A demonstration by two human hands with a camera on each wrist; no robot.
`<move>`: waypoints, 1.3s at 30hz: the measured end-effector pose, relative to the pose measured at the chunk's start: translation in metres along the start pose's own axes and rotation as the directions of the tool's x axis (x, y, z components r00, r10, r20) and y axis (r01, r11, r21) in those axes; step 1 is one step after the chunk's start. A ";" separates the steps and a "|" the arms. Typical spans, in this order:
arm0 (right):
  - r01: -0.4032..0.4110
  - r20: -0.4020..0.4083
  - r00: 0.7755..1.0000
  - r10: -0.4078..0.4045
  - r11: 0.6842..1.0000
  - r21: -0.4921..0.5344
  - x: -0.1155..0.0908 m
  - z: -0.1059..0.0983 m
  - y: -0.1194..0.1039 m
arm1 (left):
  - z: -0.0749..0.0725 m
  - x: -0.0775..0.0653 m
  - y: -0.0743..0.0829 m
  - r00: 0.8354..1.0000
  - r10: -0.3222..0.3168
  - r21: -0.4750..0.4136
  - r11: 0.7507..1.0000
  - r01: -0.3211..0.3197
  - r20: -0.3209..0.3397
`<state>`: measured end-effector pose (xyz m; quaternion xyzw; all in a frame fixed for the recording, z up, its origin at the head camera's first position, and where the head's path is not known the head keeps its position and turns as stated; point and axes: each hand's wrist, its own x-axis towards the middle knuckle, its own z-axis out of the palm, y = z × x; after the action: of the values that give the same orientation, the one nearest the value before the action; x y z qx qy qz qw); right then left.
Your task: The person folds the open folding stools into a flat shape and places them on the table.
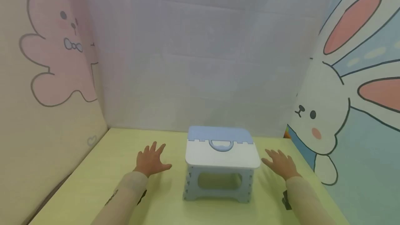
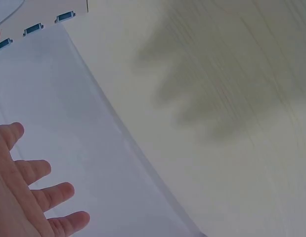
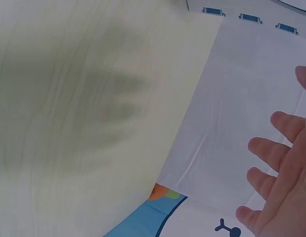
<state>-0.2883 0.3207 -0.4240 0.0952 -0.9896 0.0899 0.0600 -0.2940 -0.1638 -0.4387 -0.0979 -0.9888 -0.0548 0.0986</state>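
Observation:
A small folding step stool stands upright on the pale yellow tabletop. Its top is blue at the back and white in front, with a blue carry handle in the middle, and its legs are unfolded. To its left, my left hand is held with fingers spread, apart from the stool. On the other side my right hand is likewise spread, close to the stool's right edge. Both wrist views show the left fingers and right fingers extended, holding nothing.
A plain white sheet hangs behind the table. The left wall panel carries a pink cartoon animal; a white cartoon rabbit covers the right panel. Both side panels border the table's edges.

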 end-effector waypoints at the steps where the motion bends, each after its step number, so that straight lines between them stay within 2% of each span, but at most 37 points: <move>1: -0.002 -0.001 1.000 0.002 1.000 0.005 0.000 0.000 0.000 | 0.000 0.001 -0.001 1.000 -0.001 -0.008 1.000 0.001 0.001; 10: -0.030 0.017 0.999 0.029 0.998 0.049 0.002 -0.003 0.000 | 0.003 0.005 -0.008 0.999 -0.038 -0.089 0.995 0.042 0.037; 16: -0.047 0.027 0.999 0.045 0.994 0.102 0.002 -0.002 0.005 | 0.001 0.005 -0.005 0.997 -0.049 -0.131 0.990 0.057 0.060; 23: -0.104 0.084 0.992 0.089 0.974 0.201 0.004 -0.004 0.007 | -0.003 0.003 -0.001 0.994 -0.066 -0.166 0.983 0.080 0.088; 25: -0.112 0.093 0.991 0.093 0.964 0.240 0.004 -0.006 0.005 | -0.003 0.003 -0.003 0.991 -0.078 -0.212 0.972 0.100 0.112; 31: -0.088 0.108 0.993 0.055 0.937 0.337 0.003 -0.013 -0.005 | -0.004 0.003 -0.013 0.976 -0.099 -0.377 0.911 0.168 0.196; 39: -0.084 0.083 0.995 0.054 0.911 0.405 0.003 -0.013 -0.004 | -0.004 0.002 -0.015 0.974 -0.083 -0.437 0.883 0.171 0.212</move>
<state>-0.2890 0.3186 -0.4101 0.0737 -0.9533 0.2928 0.0009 -0.2979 -0.1782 -0.4361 -0.0577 -0.9579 -0.2804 -0.0239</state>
